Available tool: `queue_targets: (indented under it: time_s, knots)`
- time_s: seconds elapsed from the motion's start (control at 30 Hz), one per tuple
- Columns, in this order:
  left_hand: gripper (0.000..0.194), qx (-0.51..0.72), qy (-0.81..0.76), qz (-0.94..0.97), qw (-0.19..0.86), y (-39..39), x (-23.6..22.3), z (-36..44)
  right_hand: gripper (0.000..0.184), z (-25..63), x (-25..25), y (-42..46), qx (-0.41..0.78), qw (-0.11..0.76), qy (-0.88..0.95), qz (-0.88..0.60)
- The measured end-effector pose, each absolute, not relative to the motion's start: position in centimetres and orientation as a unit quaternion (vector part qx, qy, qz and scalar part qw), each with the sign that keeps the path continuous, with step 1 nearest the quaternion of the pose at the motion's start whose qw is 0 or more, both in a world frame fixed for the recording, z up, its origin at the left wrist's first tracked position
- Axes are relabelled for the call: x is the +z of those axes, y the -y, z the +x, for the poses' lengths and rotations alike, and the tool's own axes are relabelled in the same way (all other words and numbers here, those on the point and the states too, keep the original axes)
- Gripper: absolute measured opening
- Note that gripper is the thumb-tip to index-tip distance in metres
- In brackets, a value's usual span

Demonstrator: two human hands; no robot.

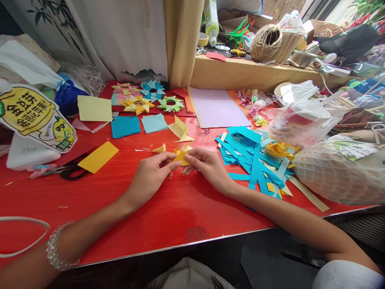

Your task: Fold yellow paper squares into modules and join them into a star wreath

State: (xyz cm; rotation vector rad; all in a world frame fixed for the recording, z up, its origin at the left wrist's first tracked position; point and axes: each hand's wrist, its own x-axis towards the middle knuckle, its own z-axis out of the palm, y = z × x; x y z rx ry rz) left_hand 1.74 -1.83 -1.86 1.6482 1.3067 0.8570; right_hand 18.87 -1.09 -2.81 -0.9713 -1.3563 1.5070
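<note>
Between my two hands, above the middle of the red table [144, 218], is a small folded piece of yellow paper [182, 158]. My left hand [153, 170] pinches its left side with thumb and fingers. On its right side, my right hand [207, 164] pinches it too, thumb on top. Just beyond my fingers lie a few folded paper pieces, among them a pale yellow one [179, 129] and a small pointed one [159, 149]. A flat yellow paper rectangle [98, 157] lies to the left, over black-handled scissors [73, 171].
Blue paper strips [240, 150] are heaped right of my hands, beside a netted bag [337, 172]. Folded paper rings [171, 104], blue squares [125, 127] and lilac sheets [218, 106] lie at the back. A ledge [228, 72] holds a twine roll [266, 44].
</note>
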Motion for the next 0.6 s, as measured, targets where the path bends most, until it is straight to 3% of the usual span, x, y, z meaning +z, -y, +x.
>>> queue_targets:
  time_s: [0.6]
  knots:
    - [0.027,0.302,-0.506,0.635,0.500,1.41,-1.34,1.65,0.024,19.04,-3.17,0.62,0.581,0.446,0.555,-0.395]
